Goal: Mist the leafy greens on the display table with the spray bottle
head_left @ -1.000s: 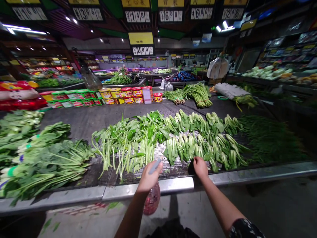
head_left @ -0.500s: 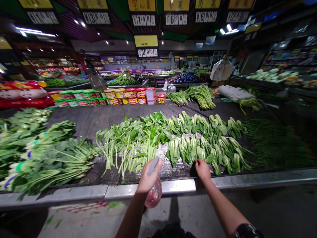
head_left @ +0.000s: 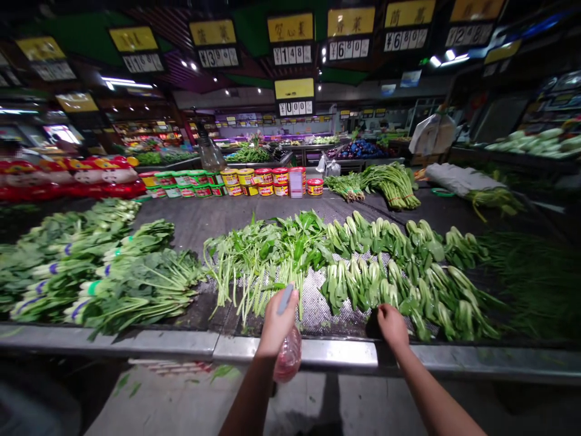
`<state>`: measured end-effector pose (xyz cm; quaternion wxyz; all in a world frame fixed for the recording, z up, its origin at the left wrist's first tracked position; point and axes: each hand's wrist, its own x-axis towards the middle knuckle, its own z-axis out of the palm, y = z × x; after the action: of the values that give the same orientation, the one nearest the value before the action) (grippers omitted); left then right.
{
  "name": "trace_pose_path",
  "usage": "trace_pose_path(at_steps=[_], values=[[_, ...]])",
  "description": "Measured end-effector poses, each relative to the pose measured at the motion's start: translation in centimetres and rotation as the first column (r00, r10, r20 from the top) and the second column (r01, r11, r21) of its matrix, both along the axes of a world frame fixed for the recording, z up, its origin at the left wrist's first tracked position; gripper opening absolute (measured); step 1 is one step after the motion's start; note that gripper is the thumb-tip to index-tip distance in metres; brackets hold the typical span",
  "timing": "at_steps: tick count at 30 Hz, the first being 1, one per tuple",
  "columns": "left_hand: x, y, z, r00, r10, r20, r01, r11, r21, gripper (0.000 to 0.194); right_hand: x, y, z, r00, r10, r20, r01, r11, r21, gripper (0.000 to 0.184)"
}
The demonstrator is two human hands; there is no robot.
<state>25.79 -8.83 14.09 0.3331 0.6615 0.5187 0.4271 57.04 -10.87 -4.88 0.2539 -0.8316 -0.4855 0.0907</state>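
My left hand (head_left: 278,321) is wrapped round a spray bottle with a clear pinkish body (head_left: 287,357) and a grey top (head_left: 285,299). It holds the bottle upright at the stall's front edge, before the stems of the water spinach (head_left: 267,260). My right hand (head_left: 393,327) is closed, its fingers curled by the front edge close to the lower row of bok choy (head_left: 354,284). Whatever is in those fingers, if anything, is hidden. Wet-looking bok choy lies in two rows, leaves towards me.
A metal rim (head_left: 295,352) runs along the stall's front. Banded leafy bundles (head_left: 91,287) lie left, dark thin greens (head_left: 535,278) right. Stacked tubs (head_left: 272,181) and long green bundles (head_left: 393,184) line the back. Price signs (head_left: 293,54) hang overhead. Leaf scraps (head_left: 224,372) lie below the rim.
The view has turned left and slightly upward, so the stall appears further right and more bundles show at left. Both hands keep their grip shape; the left one sits slightly further left along the rim.
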Motion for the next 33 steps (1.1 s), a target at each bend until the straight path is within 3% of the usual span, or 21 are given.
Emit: trace_pose_path(at_steps=[6, 16, 24, 33], values=[[-0.4, 0.1, 0.0, 0.996, 0.009, -0.091, -0.010, 1.000, -0.016, 0.038, 0.1, 0.0, -0.3, 1.000, 0.020, 0.025, -0.020, 1.000, -0.002, 0.028], [-0.6, 1.3, 0.7, 0.995, 0.046, 0.091, -0.050, 0.998, 0.044, 0.039, 0.0, -0.1, -0.2, 0.999, 0.017, 0.034, -0.017, 1.000, -0.019, 0.028], [-1.0, 4.4, 1.4, 0.996, 0.055, 0.067, -0.055, 0.998, 0.000, 0.041, 0.0, -0.2, -0.2, 0.999, 0.029, 0.031, -0.029, 1.000, -0.007, 0.030], [-1.3, 4.7, 0.9, 0.991, 0.090, 0.095, -0.088, 0.996, -0.024, 0.043, 0.1, -0.2, -0.3, 1.000, 0.014, 0.013, -0.014, 0.999, -0.029, 0.032]])
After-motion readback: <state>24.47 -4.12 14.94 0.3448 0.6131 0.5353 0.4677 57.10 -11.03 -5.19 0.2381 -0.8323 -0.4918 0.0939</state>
